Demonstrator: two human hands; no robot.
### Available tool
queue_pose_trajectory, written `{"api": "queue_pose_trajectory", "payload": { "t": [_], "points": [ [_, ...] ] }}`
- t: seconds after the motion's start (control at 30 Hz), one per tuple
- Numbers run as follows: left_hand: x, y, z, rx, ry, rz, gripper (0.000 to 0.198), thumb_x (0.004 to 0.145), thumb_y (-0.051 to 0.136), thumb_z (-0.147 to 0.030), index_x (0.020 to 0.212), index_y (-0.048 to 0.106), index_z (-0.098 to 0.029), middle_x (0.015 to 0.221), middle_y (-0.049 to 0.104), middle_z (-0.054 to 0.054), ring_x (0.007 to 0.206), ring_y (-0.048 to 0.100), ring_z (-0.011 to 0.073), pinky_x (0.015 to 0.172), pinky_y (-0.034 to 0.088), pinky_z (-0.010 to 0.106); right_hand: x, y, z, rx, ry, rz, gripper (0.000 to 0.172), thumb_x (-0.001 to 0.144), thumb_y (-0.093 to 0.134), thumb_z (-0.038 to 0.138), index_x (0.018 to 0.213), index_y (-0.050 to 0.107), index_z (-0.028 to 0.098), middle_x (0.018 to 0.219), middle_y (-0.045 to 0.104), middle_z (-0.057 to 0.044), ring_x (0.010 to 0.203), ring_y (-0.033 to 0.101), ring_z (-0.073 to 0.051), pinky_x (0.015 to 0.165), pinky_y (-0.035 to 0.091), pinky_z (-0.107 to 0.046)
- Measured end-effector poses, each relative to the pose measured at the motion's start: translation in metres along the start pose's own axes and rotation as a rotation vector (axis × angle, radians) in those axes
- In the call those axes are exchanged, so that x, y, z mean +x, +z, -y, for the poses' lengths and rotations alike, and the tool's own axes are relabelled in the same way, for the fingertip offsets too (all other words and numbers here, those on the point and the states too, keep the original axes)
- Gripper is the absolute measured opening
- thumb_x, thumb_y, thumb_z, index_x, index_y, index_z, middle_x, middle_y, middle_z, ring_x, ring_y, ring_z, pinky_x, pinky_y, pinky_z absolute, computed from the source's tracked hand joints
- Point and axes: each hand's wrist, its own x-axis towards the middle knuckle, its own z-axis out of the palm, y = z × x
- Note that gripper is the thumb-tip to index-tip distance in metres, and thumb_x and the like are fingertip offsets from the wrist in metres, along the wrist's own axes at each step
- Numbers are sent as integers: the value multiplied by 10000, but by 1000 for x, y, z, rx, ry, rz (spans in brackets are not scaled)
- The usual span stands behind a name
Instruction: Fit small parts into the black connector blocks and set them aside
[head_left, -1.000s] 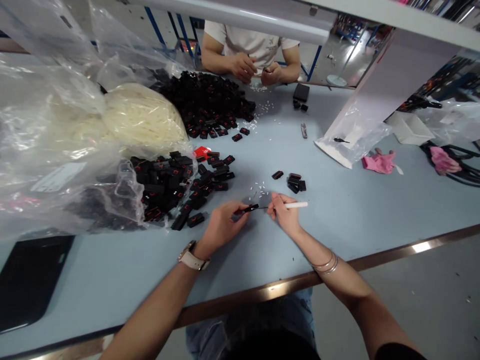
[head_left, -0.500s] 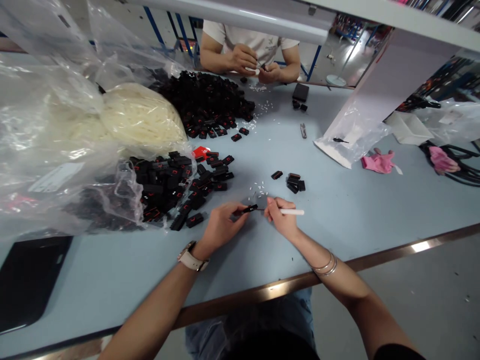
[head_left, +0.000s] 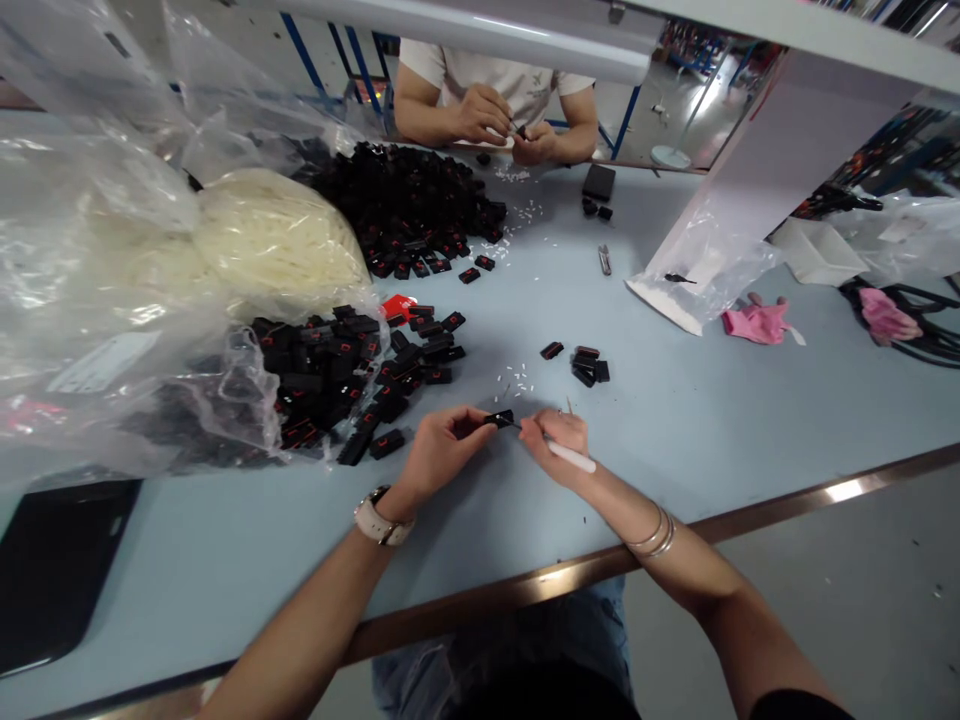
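Observation:
My left hand point(head_left: 448, 443) pinches a small black plastic part point(head_left: 500, 419) by its left end, just above the table. In my right hand point(head_left: 559, 440) is a thin tool with a white handle point(head_left: 571, 456), held like a pen. Its dark, narrow tip reaches the part, though the exact contact is too small to make out. Tiny white pieces point(head_left: 517, 377) lie scattered on the table behind the part. A few more black parts point(head_left: 589, 366) rest behind my right hand. To the left, a heap of black parts with red marks point(head_left: 330, 365) spills from a clear bag.
A bag of pale yellow pieces point(head_left: 277, 235) stands at left, near a larger black heap point(head_left: 420, 205). Opposite, a co-worker's hands point(head_left: 487, 115) hold a small part and tool. Pink gloves point(head_left: 757, 320), a white post point(head_left: 780, 150) and a black tray-like object point(head_left: 64, 560) flank the table point(head_left: 712, 410).
My right hand has turned, so the white handle now slopes down toward my wrist instead of lying nearly level. The black part has tilted slightly in my left hand.

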Motion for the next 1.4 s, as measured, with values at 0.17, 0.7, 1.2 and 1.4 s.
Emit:
{"api": "queue_pose_trajectory", "payload": {
  "t": [0.17, 0.7, 1.2, 1.4],
  "points": [
    [3, -3, 5, -103, -89, 21, 272, 690, 676, -419, 712, 648, -149, 575, 612, -12, 482, 510, 100, 446, 380, 200, 2, 1, 3, 1, -147, 54, 405, 881, 465, 446, 530, 508, 248, 594, 640, -54, 556, 591, -162, 597, 512, -315],
    [-4, 1, 5, 285, 395, 112, 94, 828, 539, -252, 844, 615, -199, 1097, 691, 73, 969, 665, 190, 869, 531, 333, 6, 6, -7, -223, -368, 10, 408, 955, 410, 338, 581, 504, 205, 556, 592, -9, 529, 553, -110, 554, 463, -243],
    [-1, 0, 9, 328, 326, 65, 126, 845, 535, -258, 902, 635, -207, 981, 723, 39, 863, 683, 174, 801, 548, 304, 1, -1, -7, -19, -224, -134, 448, 952, 405, 301, 518, 448, 197, 459, 544, 13, 396, 479, -79, 435, 383, -228],
    [0, 2, 12, 331, 338, 55, 124, 835, 546, -257, 900, 641, -212, 976, 725, 33, 856, 682, 174, 792, 552, 301, 1, -1, -7, -35, -203, -113, 467, 955, 394, 339, 511, 447, 204, 449, 545, 12, 403, 499, -87, 447, 405, -233]
  ]
}}
